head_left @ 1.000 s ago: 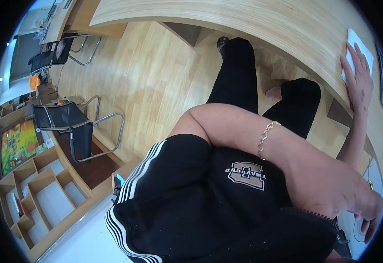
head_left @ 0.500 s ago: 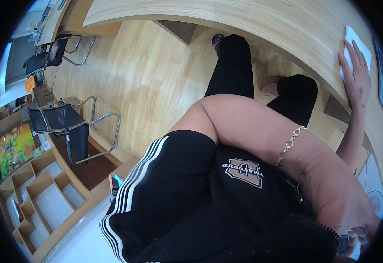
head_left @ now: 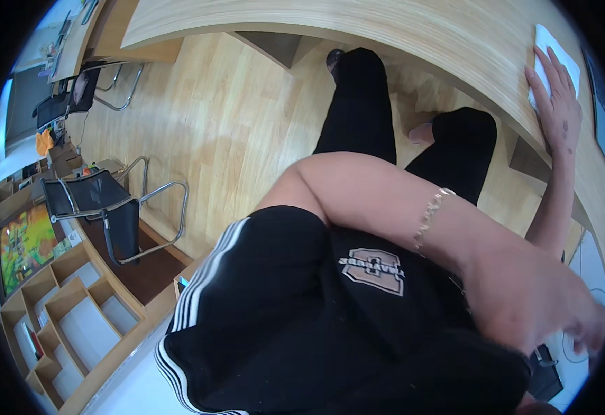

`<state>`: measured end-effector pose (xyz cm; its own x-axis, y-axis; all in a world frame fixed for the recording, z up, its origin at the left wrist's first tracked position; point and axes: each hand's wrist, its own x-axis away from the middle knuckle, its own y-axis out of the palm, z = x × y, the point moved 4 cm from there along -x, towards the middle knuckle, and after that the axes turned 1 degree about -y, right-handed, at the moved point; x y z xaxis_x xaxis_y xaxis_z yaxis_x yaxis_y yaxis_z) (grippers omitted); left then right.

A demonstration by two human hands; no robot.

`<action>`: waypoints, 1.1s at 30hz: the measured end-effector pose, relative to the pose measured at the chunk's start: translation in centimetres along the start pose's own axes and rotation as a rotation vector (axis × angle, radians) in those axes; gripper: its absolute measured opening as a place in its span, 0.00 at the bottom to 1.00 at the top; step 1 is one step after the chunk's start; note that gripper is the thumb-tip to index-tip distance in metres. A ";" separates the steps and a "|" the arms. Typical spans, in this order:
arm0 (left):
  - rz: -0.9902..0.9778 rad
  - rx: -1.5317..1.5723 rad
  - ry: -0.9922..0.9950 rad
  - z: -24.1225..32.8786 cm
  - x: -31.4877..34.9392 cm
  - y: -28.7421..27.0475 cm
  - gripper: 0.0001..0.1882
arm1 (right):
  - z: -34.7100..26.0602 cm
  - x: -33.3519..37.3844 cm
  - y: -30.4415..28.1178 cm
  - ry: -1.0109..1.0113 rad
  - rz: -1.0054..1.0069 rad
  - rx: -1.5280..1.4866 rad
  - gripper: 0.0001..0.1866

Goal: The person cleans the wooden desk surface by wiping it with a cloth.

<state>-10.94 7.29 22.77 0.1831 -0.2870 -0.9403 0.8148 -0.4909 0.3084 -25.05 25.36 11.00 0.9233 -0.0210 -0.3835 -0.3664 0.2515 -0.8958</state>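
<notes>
At the upper right, my right hand [head_left: 558, 104] lies flat on a folded white cloth [head_left: 546, 39], its fingers stretched out over it. The cloth rests on a light wooden desk [head_left: 413, 26], close to the edge nearest me. My left arm, with a gold chain bracelet [head_left: 430, 220] on it, reaches across my body to the right. Smeared by motion, my left hand [head_left: 586, 325] is at the lower right rim of the picture. Its fingers are too blurred to show whether they hold anything.
A dark flat thing with a blue face [head_left: 603, 131] stands on the desk beyond my right hand. To the left are black chairs with metal frames [head_left: 98, 200] and a wooden shelf unit [head_left: 74, 304]. Part of a black object [head_left: 546, 377] shows below my left hand.
My left hand has moved up and slightly right, uncovering a black object below it. My right hand stays on the cloth. The view has shifted a little.
</notes>
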 end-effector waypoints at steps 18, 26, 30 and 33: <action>0.381 -0.492 -0.007 8.1 1.4 0.2 0.39 | -4.2 -0.8 -6.0 0.169 -0.214 -0.233 0.29; 0.430 -0.609 0.018 9.4 1.6 0.8 0.41 | -4.9 -1.0 -6.1 0.185 -0.207 -0.146 0.28; 0.401 -0.630 -0.047 7.9 1.1 0.9 0.40 | -5.0 -1.1 -6.5 0.159 -0.206 -0.255 0.28; 0.380 -0.647 -0.095 7.9 1.2 1.2 0.40 | -5.0 -1.0 -6.4 0.186 -0.242 -0.202 0.29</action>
<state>-14.06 -0.14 23.16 0.4917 -0.4238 -0.7607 0.8707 0.2283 0.4356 -24.21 18.95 16.05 0.9560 -0.2371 -0.1730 -0.1728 0.0219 -0.9847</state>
